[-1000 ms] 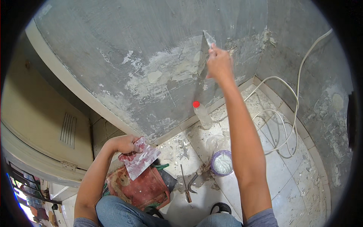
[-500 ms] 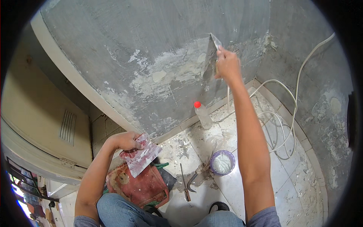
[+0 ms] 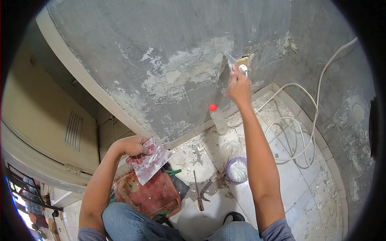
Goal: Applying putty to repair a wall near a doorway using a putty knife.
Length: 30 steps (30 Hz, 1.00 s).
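Note:
My right hand is closed round a putty knife, its blade at the grey wall beside a pale patched area. Just past that hand, a wall socket with a white plug in it shows. Down at the left, my left hand grips a flat plate smeared with white putty and reddish stains. Below my right forearm stands a purple-rimmed tub of white putty, partly covered by the arm.
A clear bottle with a red cap stands by the wall. A screwdriver, a curved dark tool and a dirty red bag lie on the tiles. White cable loops at the right; a cream door is at the left.
My right hand has moved down the wall with the putty knife, uncovering the socket. My left hand and the plate stay nearly in place; the view has shifted slightly.

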Motion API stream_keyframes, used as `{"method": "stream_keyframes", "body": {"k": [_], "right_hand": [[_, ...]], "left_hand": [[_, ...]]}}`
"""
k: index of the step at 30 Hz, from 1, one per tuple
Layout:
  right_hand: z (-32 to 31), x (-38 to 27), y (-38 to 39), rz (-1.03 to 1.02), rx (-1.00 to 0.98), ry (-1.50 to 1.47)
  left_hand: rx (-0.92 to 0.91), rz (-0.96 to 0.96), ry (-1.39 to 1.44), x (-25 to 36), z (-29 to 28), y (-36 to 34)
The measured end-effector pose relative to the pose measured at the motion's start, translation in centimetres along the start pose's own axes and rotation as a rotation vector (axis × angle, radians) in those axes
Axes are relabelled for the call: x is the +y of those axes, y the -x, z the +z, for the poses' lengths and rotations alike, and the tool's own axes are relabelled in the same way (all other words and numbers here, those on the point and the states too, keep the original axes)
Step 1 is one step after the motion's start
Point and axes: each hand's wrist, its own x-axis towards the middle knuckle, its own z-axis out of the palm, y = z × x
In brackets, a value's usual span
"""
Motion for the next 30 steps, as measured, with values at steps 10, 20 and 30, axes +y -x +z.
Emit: {"method": "stream_keyframes", "body": {"k": [10, 20, 30], "right_hand": [[0.8, -0.3, 2.8, -0.289, 0.023, 0.141], [3.5, 0.2, 5.8, -0.167, -0.198, 0.219], [-0.3, -5.7, -1.5, 0.001, 0.026, -0.005]], "left_hand": [[-0.028, -0.090, -0.057, 1.3, 0.4, 0.6], [-0.035, -0.138, -0.019, 2.3, 0.1, 0.3], [-0.009, -0.096, -0.031, 0.9, -0.1, -0.1]]}}
